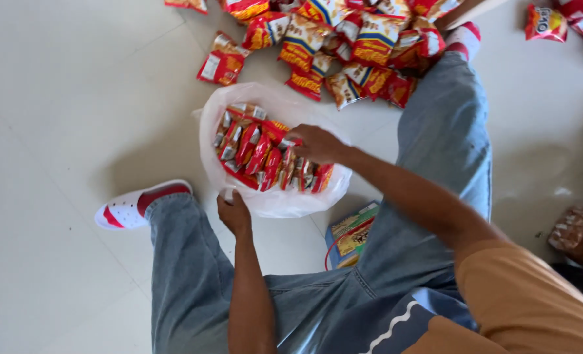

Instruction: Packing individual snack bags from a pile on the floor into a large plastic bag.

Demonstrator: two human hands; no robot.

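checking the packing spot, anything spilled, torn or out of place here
Nothing looks torn or damaged. The red snack packets stand in neat rows in the clear plastic bag, which the left hand holds at its rim while the right hand rests on them. The loose packet pile on the floor is untidy, with one stray packet apart.

Pale tiled floor (62, 98) under loose red-yellow snack packets (344, 46), clear plastic bag (278, 200), small carton (350, 236).
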